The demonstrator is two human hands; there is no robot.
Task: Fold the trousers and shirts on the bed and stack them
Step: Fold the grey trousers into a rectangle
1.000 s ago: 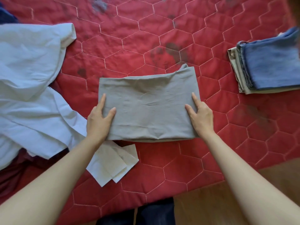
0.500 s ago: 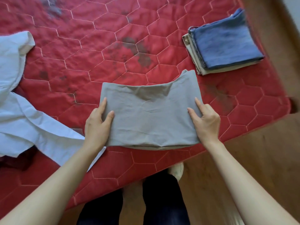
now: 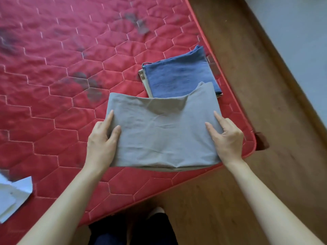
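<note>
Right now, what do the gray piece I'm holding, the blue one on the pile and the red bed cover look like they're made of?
Gray folded garment: thin matte woven cloth, perhaps cotton; it shows fine creases and sags between the hands.
Blue folded garment: thicker-looking, slightly mottled weave, possibly washed cotton or denim; uncertain.
Red bed cover: padded quilted fabric with pale hexagon stitching and a faint sheen, likely synthetic.
</note>
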